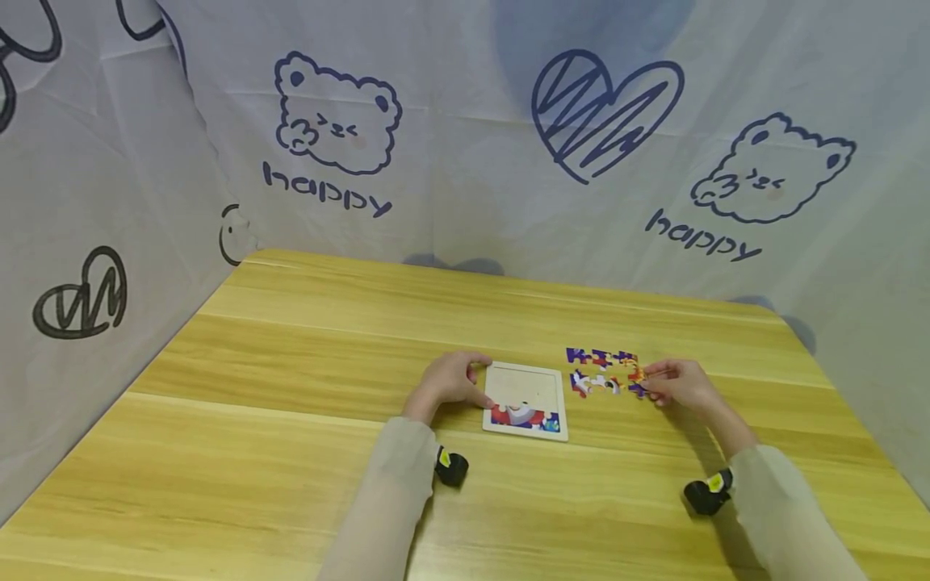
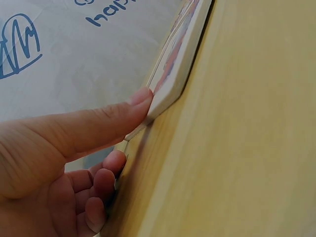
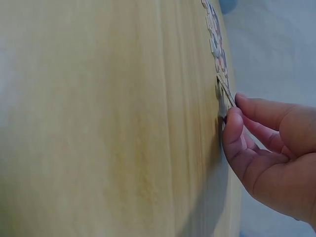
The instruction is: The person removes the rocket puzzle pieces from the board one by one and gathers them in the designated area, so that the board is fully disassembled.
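Observation:
A square wooden puzzle tray (image 1: 563, 403) lies on the table, with a strip of joined colored pieces (image 1: 525, 416) along its near side. My left hand (image 1: 452, 379) holds the tray's left side; its thumb (image 2: 140, 101) presses the edge and the other fingers are partly hidden. To the right lie several loose jigsaw pieces (image 1: 597, 385) in two rough rows. At their right end, my right hand (image 1: 679, 383) pinches a jigsaw piece (image 3: 226, 91) between thumb and finger. That piece is tilted edge-on in the right wrist view, close to the others.
The wood-grain table (image 1: 291, 347) extends around the tray and pieces. White cloth (image 1: 465, 145) printed with bears and hearts hangs behind and at the sides. Black wrist cameras (image 1: 452, 468) are on both wrists, just above the table.

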`<control>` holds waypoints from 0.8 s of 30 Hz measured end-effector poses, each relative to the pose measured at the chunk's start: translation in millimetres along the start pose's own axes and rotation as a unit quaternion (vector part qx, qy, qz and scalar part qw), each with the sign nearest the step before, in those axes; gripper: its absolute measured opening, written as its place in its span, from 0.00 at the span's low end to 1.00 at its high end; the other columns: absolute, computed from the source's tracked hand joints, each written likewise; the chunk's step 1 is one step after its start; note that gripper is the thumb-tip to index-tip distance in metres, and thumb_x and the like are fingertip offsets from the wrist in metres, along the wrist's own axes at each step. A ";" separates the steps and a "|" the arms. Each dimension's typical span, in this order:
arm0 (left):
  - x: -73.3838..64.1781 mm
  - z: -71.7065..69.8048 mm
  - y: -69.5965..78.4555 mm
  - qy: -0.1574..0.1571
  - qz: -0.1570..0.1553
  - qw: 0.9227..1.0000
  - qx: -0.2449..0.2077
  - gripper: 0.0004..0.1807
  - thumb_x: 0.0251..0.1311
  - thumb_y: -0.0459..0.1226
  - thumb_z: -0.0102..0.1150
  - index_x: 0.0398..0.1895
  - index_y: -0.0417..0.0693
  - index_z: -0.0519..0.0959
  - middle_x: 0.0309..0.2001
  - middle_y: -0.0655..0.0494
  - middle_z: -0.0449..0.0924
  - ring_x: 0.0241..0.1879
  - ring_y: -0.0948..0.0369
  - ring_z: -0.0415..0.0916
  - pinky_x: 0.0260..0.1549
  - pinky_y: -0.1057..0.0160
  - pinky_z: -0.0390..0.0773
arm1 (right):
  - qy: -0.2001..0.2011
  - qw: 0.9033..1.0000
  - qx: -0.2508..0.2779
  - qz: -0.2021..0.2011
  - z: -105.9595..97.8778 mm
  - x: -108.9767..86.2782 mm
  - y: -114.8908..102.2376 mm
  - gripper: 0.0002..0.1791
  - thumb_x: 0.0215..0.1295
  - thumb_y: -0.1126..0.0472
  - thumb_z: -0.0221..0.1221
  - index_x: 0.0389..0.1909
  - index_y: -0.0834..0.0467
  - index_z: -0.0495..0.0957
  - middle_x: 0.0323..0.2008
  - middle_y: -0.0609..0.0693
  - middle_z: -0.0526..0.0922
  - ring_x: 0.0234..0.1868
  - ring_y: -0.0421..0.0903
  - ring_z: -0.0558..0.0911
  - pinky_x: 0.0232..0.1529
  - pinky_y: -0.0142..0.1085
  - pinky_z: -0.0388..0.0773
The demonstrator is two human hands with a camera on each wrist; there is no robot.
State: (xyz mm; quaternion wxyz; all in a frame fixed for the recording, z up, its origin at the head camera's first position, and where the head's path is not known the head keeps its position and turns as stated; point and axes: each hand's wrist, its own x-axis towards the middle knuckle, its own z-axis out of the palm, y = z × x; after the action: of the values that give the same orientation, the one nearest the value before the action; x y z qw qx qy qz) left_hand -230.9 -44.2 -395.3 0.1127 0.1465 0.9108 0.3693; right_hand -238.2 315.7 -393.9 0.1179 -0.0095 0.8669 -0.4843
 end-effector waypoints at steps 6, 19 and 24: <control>-0.2 -0.1 0.6 -0.002 0.004 1.000 0.005 0.36 0.34 0.42 0.74 0.54 0.46 0.73 0.22 0.59 0.67 0.21 0.63 0.61 0.25 0.67 0.60 | 0.005 1.000 -0.011 0.006 2.4 -1.2 -2.5 0.18 0.59 0.71 0.53 0.47 0.79 0.64 0.26 0.51 0.75 0.24 0.41 0.75 0.26 0.33 0.75; 1.2 1.1 -1.0 0.001 0.002 1.000 0.007 0.37 0.34 0.41 0.74 0.54 0.46 0.74 0.22 0.59 0.67 0.22 0.63 0.61 0.25 0.66 0.62 | 0.013 1.000 -0.026 0.008 3.2 -4.6 -6.4 0.17 0.60 0.70 0.53 0.46 0.79 0.66 0.25 0.50 0.77 0.23 0.42 0.76 0.25 0.34 0.76; 0.9 0.9 -0.6 -0.001 0.001 1.000 0.008 0.37 0.34 0.42 0.74 0.54 0.46 0.73 0.23 0.58 0.68 0.22 0.63 0.61 0.26 0.66 0.62 | 0.017 1.000 -0.020 0.003 7.1 -6.7 -11.6 0.18 0.60 0.70 0.53 0.46 0.80 0.65 0.24 0.50 0.77 0.22 0.41 0.76 0.25 0.34 0.75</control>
State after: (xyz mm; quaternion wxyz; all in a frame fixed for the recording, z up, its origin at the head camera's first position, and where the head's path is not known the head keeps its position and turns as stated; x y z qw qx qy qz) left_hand -231.6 -43.7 -396.4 0.1119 0.1486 0.9135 0.3618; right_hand -231.3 304.4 -386.4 0.1038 -0.0012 0.8785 -0.4664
